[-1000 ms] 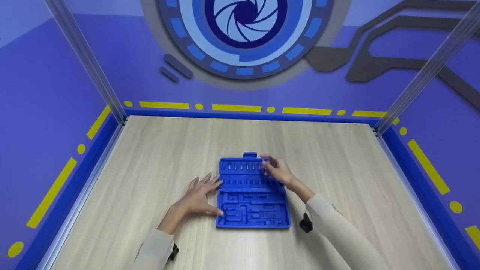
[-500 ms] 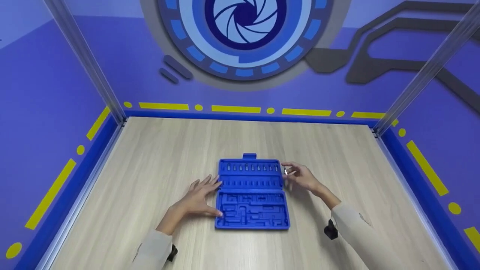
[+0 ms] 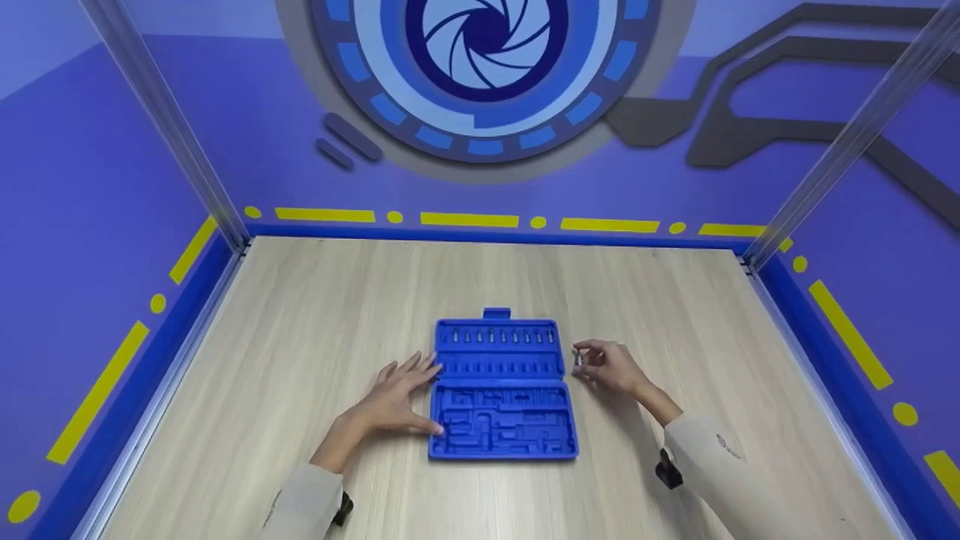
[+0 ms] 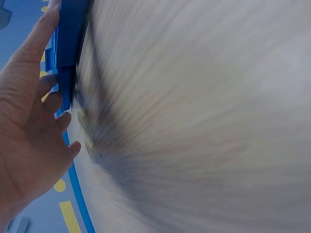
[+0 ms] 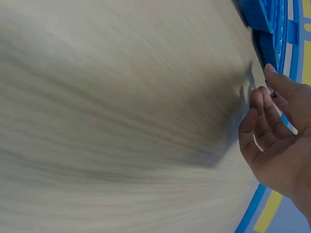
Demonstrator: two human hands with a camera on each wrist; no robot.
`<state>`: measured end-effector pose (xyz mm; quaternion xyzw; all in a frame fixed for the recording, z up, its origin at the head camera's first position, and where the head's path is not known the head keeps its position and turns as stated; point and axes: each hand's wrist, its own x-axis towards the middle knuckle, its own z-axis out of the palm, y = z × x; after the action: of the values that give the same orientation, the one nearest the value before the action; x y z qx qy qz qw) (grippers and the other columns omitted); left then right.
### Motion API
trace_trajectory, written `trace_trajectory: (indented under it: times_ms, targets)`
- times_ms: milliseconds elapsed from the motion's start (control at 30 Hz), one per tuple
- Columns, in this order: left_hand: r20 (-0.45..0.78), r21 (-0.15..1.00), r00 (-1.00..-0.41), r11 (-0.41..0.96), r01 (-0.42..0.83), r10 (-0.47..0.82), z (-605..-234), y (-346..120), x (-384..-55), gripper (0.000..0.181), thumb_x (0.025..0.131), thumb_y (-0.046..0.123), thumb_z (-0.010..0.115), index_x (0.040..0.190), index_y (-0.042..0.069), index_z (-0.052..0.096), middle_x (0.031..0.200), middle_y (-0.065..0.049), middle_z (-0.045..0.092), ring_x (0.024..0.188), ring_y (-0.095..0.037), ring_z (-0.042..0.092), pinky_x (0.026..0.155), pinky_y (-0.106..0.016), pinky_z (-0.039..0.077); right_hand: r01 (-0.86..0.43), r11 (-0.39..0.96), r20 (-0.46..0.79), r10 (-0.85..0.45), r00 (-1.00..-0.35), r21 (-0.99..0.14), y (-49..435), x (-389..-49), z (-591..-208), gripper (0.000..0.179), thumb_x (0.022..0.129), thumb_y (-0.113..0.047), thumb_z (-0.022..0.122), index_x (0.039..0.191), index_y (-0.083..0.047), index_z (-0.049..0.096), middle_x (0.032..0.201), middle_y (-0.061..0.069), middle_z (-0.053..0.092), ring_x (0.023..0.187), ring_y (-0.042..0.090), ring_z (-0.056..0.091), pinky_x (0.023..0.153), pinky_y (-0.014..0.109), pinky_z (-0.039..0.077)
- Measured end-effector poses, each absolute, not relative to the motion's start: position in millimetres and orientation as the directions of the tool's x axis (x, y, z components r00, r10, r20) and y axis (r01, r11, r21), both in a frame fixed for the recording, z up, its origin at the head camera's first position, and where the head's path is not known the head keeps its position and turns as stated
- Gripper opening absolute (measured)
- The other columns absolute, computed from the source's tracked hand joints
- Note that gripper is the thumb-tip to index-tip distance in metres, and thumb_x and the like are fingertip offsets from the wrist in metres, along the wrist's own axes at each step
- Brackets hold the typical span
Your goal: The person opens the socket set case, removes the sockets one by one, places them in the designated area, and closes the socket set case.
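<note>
A blue tool case lies unfolded on the table, its latch side away from me. Along the top row of its far half stand several small silver bits; the near half is moulded with bare recesses. My left hand rests at the case's left side, fingers spread, thumb on the near half's edge. Right of the case, my right hand pinches a small metal bit between thumb and fingertips. In the right wrist view, the fingers mostly hide this bit, and only a dark end shows.
The pale wooden table reaches around the case on all sides. Blue printed panels with yellow markings wall it in at the back and both sides, with metal posts at the corners.
My right hand has left the right end of the top row and moved right, off the case, then slightly toward me with the bit. My left hand has kept its place.
</note>
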<state>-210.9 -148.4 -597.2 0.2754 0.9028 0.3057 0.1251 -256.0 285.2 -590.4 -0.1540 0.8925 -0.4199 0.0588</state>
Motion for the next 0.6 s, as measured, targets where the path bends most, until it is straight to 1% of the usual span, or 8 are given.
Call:
trace_trajectory:
  times_ms: [100, 200, 300, 433, 600]
  targets:
    - [-0.069, 0.611, -0.818, 0.672, 0.418, 0.571, -597.3, -148.8, -211.2, 0.116, 0.069, 0.056, 0.089, 0.159, 0.009, 0.034, 0.17, -0.014, 0.021, 0.157, -0.046, 0.013, 0.122, -0.072, 0.006, -0.252, 0.625, 0.043, -0.329, -0.943, -0.739, 286.5, -255.6, -593.4, 0.04, 0.085, -0.001, 0.08, 0.12, 0.014, 0.066, 0.081, 0.017, 0.072, 0.07, 0.012, 0.064, 0.06, 0.016, 0.048]
    - [-0.07, 0.607, -0.815, 0.673, 0.423, 0.575, -597.9, -148.6, -211.4, 0.116, 0.069, 0.058, 0.089, 0.159, 0.009, 0.034, 0.17, -0.014, 0.021, 0.157, -0.046, 0.013, 0.122, -0.072, 0.006, -0.267, 0.646, 0.046, -0.338, -0.94, -0.715, 287.4, -254.6, -595.1, 0.04, 0.084, -0.003, 0.081, 0.118, 0.014, 0.067, 0.08, 0.014, 0.071, 0.072, 0.007, 0.059, 0.064, 0.017, 0.047]
    - [-0.072, 0.601, -0.813, 0.676, 0.427, 0.577, -597.7, -148.5, -211.4, 0.116, 0.07, 0.058, 0.088, 0.16, 0.01, 0.033, 0.171, -0.013, 0.02, 0.157, -0.046, 0.012, 0.122, -0.072, 0.006, -0.277, 0.65, 0.045, -0.351, -0.935, -0.708, 288.0, -255.1, -596.5, 0.04, 0.084, -0.003, 0.08, 0.118, 0.015, 0.067, 0.081, 0.013, 0.07, 0.073, 0.005, 0.056, 0.068, 0.018, 0.048]
    - [-0.051, 0.594, -0.811, 0.671, 0.445, 0.583, -596.4, -148.4, -210.9, 0.115, 0.069, 0.055, 0.089, 0.159, 0.007, 0.035, 0.17, -0.016, 0.022, 0.156, -0.049, 0.015, 0.121, -0.073, 0.009, -0.283, 0.64, 0.049, -0.358, -0.932, -0.714, 287.8, -256.4, -598.2, 0.04, 0.084, -0.001, 0.08, 0.117, 0.016, 0.066, 0.083, 0.016, 0.07, 0.074, 0.003, 0.056, 0.069, 0.018, 0.049]
    - [-0.012, 0.584, -0.817, 0.668, 0.462, 0.576, -594.3, -148.2, -210.5, 0.121, 0.066, 0.056, 0.091, 0.158, 0.001, 0.034, 0.167, -0.02, 0.029, 0.155, -0.048, 0.019, 0.121, -0.071, 0.013, -0.298, 0.638, 0.065, -0.363, -0.93, -0.71, 286.9, -256.7, -599.0, 0.04, 0.083, 0.0, 0.08, 0.116, 0.016, 0.066, 0.083, 0.017, 0.07, 0.075, 0.005, 0.058, 0.071, 0.019, 0.051]
